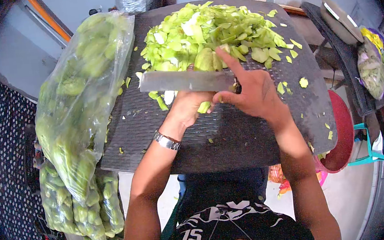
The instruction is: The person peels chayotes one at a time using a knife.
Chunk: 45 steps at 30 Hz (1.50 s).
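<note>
My right hand is closed around the handle of a wide knife, its index finger stretched out. The blade points left and passes over my left hand, which wears a wristwatch. Beyond the blade, a green chayote shows; my left fingers are mostly hidden under the knife, so their hold cannot be made out. A small green piece lies at my left thumb. Just past both hands, a large pile of sliced green chayote covers the far part of the dark ridged table.
A large clear bag of whole chayotes leans over the table's left side, with smaller filled bags below. A red tub stands by the right edge. Farther right, a bag of vegetables lies near a dark shelf.
</note>
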{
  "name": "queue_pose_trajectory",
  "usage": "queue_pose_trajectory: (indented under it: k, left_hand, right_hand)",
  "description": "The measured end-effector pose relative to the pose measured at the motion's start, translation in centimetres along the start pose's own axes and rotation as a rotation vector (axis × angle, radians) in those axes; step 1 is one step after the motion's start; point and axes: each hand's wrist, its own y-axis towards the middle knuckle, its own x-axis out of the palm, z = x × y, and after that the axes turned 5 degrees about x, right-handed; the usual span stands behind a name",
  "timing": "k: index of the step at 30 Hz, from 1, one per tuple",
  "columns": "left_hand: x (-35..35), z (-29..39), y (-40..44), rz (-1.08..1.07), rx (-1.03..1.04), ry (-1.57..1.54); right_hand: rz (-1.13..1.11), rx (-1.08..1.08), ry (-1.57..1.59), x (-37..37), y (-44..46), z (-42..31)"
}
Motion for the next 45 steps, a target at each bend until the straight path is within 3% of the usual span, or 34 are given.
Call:
queue_pose_trajectory:
  k: [5,10,12,20,28,37,40,41,43,44,45]
  left_hand:
    - [0.1,0.2,-0.4,0.022,-0.003,-0.046]
    - [0.0,0.9,-0.3,-0.026,-0.028,0.145]
    - [0.2,1.1,-0.1,-0.061,-0.004,0.219]
    - [0.1,1.9,0.1,-0.16,0.201,0.533]
    - [-1.3,2.1,0.0,-0.178,0.169,0.698]
    - [-1.5,2.6,-0.1,-0.234,0.187,0.832]
    - [-0.7,2.1,-0.3,-0.37,0.299,1.112]
    - [-0.5,1.8,-0.3,-0.438,0.359,1.242]
    - [-0.3,1.2,-0.3,-0.445,0.317,1.152]
    - [-0.1,0.9,-0.1,-0.441,0.307,1.101]
    - [0.0,0.8,0.0,-0.432,0.294,1.054]
  right_hand:
    - [0.034,-0.054,-0.054,0.2,-0.3,-0.2]
    - [-0.102,0.043,-0.029,-0.7,0.1,0.1]
    - [-0.037,-0.006,0.062,-0.2,0.2,1.4]
    - [-0.175,0.057,0.246,-0.9,0.5,3.1]
    - [-0.164,-0.018,0.363,-0.5,0.6,3.3]
    - [-0.316,0.091,0.31,-1.7,0.7,2.3]
    - [-0.121,-0.073,0.536,0.4,0.6,3.2]
    - [-0.209,0.037,0.622,0.9,0.9,3.8]
    - [-0.381,0.268,0.795,1.9,1.3,4.9]
    - [-0.234,0.227,0.759,2.5,1.1,5.1]
    - [-0.29,0.354,0.757,1.7,1.0,4.7]
